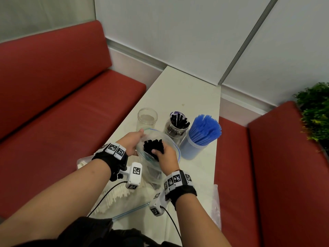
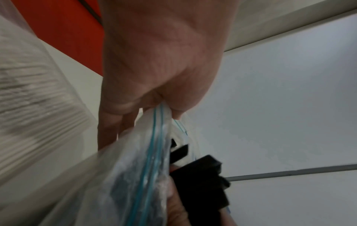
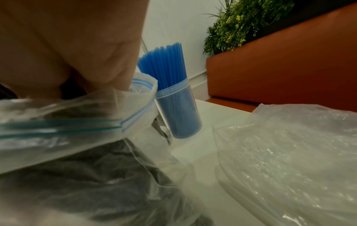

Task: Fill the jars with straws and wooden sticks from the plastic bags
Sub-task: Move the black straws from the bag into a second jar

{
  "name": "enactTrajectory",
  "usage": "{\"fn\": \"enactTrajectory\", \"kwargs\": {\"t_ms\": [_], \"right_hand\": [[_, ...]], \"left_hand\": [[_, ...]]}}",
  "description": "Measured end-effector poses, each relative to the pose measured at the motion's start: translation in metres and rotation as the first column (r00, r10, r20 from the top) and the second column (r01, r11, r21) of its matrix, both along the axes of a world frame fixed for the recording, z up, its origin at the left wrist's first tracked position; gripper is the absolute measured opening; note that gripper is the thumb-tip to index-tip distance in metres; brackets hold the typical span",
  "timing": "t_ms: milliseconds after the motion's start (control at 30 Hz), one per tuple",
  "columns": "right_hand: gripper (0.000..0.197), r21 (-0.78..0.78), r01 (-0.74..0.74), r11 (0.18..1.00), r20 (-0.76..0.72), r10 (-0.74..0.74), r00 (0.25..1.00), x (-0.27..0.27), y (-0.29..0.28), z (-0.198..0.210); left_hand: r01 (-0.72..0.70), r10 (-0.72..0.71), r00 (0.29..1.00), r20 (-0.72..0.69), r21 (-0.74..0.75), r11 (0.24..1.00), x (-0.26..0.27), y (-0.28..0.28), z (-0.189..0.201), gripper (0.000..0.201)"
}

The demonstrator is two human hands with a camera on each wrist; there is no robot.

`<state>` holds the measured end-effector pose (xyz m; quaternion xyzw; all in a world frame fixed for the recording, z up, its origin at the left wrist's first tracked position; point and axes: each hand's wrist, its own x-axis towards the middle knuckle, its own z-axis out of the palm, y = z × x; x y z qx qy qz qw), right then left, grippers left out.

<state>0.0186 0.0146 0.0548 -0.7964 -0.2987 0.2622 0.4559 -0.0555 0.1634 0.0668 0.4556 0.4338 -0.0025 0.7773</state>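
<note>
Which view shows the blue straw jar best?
Head view: the blue straw jar shows whole, standing on the table. Right wrist shows it side-on, its left edge behind the bag. Left wrist doesn't show it.

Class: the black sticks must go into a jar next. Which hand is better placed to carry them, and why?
Right. The right hand already grips the black sticks at the mouth of the bag; the left hand pinches its rim.

A café booth: red benches [image 1: 62, 97] flanking a narrow white table [image 1: 178, 93].
</note>
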Motion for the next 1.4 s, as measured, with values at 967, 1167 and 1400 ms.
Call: {"fn": "enactTrajectory", "kwargs": {"t_ms": [967,1167,1400], "right_hand": [[0.022,0.025,0.109,0.994,-0.003,-0.109,0.994,0.042,-0.019,0.044],[0.017,0.433,0.241,0.869,-0.032,-0.252,0.967,0.1,-0.002,0.151],[0.02,0.533,0.51,0.675,-0.037,-0.584,0.811,0.137,0.035,0.144]], "left_hand": [[0.057,-0.054,0.998,-0.041,0.069,0.996,0.027,-0.006,0.008,0.046],[0.068,-0.066,0.997,-0.034,0.053,0.996,0.026,-0.002,0.007,0.042],[0.066,-0.064,0.997,-0.047,0.038,0.997,0.029,0.0,0.003,0.044]]}}
